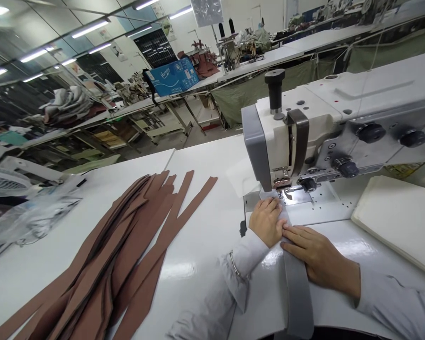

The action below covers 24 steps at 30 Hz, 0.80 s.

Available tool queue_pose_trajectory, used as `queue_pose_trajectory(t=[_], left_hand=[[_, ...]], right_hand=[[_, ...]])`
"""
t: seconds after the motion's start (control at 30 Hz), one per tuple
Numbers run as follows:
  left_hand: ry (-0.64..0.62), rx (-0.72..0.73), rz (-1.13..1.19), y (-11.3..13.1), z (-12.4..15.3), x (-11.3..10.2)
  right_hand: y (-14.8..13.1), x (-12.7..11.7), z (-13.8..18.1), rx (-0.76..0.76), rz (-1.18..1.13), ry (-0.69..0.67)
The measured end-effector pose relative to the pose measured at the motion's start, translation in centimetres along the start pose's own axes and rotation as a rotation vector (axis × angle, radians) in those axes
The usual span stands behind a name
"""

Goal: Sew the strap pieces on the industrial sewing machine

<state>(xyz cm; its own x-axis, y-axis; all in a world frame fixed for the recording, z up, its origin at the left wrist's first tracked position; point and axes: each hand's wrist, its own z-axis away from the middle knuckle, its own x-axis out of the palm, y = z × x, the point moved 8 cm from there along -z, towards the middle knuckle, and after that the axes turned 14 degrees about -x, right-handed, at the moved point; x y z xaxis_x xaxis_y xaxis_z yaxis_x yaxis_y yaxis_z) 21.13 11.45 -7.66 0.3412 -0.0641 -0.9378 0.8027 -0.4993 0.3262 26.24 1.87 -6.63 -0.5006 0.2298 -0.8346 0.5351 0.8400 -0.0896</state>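
Left hand [267, 219] lies on the grey strip [298, 297] near the machine [326, 123], fingers together, gently bent; right hand [320, 259] rests there, fingers outstretched; brown strips [141, 236] lie leftward.

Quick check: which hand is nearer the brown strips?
Left. The left hand is off to the right of the brown strips; the right hand is farther right, beyond it.
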Motion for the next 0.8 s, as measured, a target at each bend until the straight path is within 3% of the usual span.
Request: queue_pose_trajectory(t=[0.37,0.6,0.8], left_hand=[[0.007,0.016,0.004,-0.5,-0.9,-0.1],[0.093,0.071,-0.005,0.0,0.3,-0.4],[0.036,0.078,0.115,0.0,1.5,0.0]], right_hand=[[0.6,0.4,-0.1,-0.007,0.019,-0.009],[-2.6,0.4,0.5,-0.067,0.012,-0.028],[-3.0,0.5,0.3,-0.056,0.038,0.003]])
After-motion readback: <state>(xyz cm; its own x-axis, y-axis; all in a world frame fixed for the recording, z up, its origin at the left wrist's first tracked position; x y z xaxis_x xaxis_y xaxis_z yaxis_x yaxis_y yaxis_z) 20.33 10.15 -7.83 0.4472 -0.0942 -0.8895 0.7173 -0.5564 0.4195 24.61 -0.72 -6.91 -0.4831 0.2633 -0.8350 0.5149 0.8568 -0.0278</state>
